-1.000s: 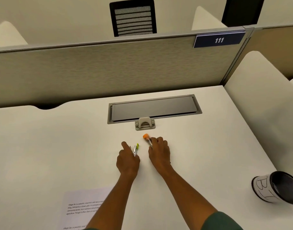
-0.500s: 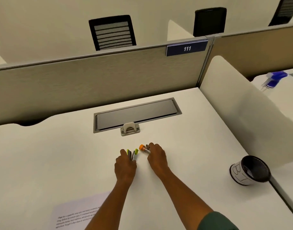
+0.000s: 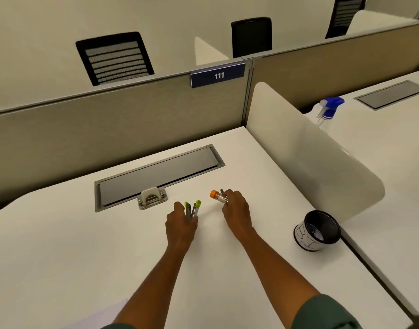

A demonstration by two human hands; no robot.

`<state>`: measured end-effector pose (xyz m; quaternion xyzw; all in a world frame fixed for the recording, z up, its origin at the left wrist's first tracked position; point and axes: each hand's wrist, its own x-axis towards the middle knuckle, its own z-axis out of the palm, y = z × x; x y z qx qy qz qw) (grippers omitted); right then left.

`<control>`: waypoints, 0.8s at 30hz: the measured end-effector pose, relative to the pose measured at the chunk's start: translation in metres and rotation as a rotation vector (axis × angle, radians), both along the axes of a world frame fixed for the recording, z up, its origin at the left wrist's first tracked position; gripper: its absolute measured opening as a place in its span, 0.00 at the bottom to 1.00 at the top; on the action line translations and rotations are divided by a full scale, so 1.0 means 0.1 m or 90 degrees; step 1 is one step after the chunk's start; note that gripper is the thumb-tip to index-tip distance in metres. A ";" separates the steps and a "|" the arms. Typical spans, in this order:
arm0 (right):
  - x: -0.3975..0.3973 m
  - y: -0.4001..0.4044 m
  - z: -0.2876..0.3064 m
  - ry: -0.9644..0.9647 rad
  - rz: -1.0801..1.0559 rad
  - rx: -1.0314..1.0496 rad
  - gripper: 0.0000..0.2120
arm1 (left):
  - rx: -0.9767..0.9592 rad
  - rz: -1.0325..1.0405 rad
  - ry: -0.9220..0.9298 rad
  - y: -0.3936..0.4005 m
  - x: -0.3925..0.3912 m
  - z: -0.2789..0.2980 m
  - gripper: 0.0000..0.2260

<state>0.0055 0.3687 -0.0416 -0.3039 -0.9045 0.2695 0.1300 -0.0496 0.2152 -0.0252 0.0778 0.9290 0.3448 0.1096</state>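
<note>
My left hand point(image 3: 182, 222) grips two pens with green tips point(image 3: 193, 208), which stick out forward above the white desk point(image 3: 61, 245). To its right, my right hand point(image 3: 235, 207) holds a clear pen with an orange cap point(image 3: 218, 196) and a dark pen beside it. Both hands are low over the desk's middle, a short gap between them. A black mesh pen cup point(image 3: 318, 230) with a white label stands at the right edge of the desk.
A grey cable hatch point(image 3: 156, 176) with a white latch point(image 3: 152, 197) lies just beyond my hands. A white side divider point(image 3: 298, 148) rises on the right, a beige partition point(image 3: 109, 129) behind. A blue-topped spray bottle point(image 3: 328, 110) stands on the neighbouring desk. A paper corner point(image 3: 104, 317) shows bottom left.
The view has swung to the right, bringing the cup and spray bottle further in. My left hand now holds two green-tipped pens, where it held one a second ago. The hands stay in place.
</note>
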 end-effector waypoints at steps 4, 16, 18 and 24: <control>0.08 0.39 0.02 0.001 -0.057 0.008 0.15 | 0.017 -0.035 0.002 0.38 -0.04 -0.01 0.15; 0.09 1.17 -0.25 0.003 -0.188 0.029 0.14 | 0.015 -0.134 0.028 1.37 -0.16 -0.17 0.11; 0.04 1.28 -0.32 -0.007 -0.204 0.041 0.14 | 0.012 -0.141 0.034 1.51 -0.18 -0.23 0.11; -0.09 1.52 -0.46 -0.022 -0.215 0.064 0.15 | 0.007 -0.152 0.047 1.78 -0.27 -0.37 0.13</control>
